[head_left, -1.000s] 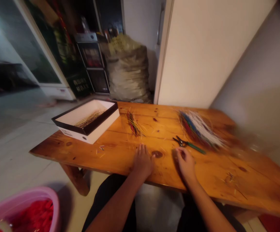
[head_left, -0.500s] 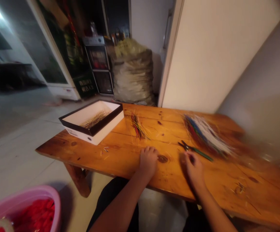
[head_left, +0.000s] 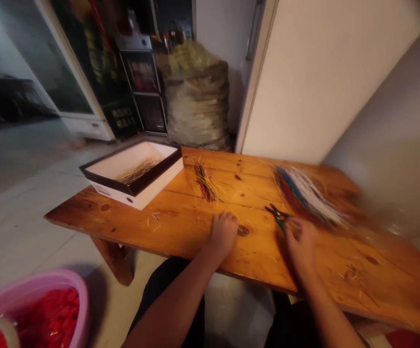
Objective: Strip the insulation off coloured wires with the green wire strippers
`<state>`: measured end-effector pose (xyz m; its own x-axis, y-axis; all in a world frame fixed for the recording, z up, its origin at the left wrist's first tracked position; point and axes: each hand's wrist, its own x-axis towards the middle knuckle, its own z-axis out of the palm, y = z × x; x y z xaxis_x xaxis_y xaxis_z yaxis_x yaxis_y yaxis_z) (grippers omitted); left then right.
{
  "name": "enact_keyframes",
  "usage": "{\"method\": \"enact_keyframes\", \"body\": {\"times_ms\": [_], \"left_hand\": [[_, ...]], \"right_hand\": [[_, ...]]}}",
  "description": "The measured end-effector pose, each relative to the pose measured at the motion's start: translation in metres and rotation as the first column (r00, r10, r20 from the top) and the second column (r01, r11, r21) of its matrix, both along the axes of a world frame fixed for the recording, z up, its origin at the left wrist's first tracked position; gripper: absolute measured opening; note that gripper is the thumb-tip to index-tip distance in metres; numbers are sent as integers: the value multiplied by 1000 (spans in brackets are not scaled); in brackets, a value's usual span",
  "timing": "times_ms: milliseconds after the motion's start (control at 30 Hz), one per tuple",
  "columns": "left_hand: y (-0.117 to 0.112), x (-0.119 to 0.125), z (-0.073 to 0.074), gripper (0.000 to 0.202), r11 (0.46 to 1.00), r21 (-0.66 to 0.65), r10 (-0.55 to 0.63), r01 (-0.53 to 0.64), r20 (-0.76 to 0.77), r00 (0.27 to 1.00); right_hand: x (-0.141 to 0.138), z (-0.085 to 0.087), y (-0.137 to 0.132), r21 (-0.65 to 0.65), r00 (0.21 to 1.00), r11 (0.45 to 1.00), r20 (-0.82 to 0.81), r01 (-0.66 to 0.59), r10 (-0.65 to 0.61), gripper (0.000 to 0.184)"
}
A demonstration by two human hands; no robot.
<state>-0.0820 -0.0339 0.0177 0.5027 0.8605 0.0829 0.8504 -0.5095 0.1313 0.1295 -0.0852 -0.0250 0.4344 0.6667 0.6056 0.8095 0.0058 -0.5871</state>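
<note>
The right hand [head_left: 300, 246] is pressing down at the middle of the wooden surface [head_left: 377, 275], its fingers curling closed over the green-handled pliers [head_left: 277, 215], whose dark metal head is poking out on the far left side of the hand while the handles are running under the blurred fingers. The left hand [head_left: 224, 236] is resting just left of it, knuckles up and wrist angled in from the near edge, beside a dark knot in the wood; its fingers are curled narrow, and I cannot tell whether they are pinching anything thin. Just beyond the pliers, a wide fan of red, blue, green and white wire strands [head_left: 304, 195] is lying on the far right of the surface, and a smaller bundle of red and yellow strands [head_left: 205, 182] is lying further left. Loose bits are scattering near the left side. At the far left corner, a white box [head_left: 133, 198] with a black rim is sitting on the surface, holding a thin sheaf of straw-coloured strands [head_left: 137, 170]. Down on the floor at near left, a pink plastic basin [head_left: 50, 276] is holding something red [head_left: 50, 319]. A bulging woven sack [head_left: 195, 96] is standing against the far wall.
</note>
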Motion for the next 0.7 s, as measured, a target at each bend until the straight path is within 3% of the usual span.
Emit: {"method": "enact_keyframes", "body": {"times_ms": [233, 500, 700], "left_hand": [[-8, 3, 10, 20, 998, -40, 41, -43, -55, 998], [-11, 7, 20, 22, 992, -120, 32, -47, -126, 992], [-5, 8, 22, 22, 991, -133, 16, -33, -128, 992]], "right_hand": [[4, -4, 1, -80, 999, 997, 41, -24, 27, 31], [25, -13, 8, -322, 979, 932, 172, 165, -114, 54], [14, -20, 12, -348, 967, 916, 221, 202, -130, 61]]}}
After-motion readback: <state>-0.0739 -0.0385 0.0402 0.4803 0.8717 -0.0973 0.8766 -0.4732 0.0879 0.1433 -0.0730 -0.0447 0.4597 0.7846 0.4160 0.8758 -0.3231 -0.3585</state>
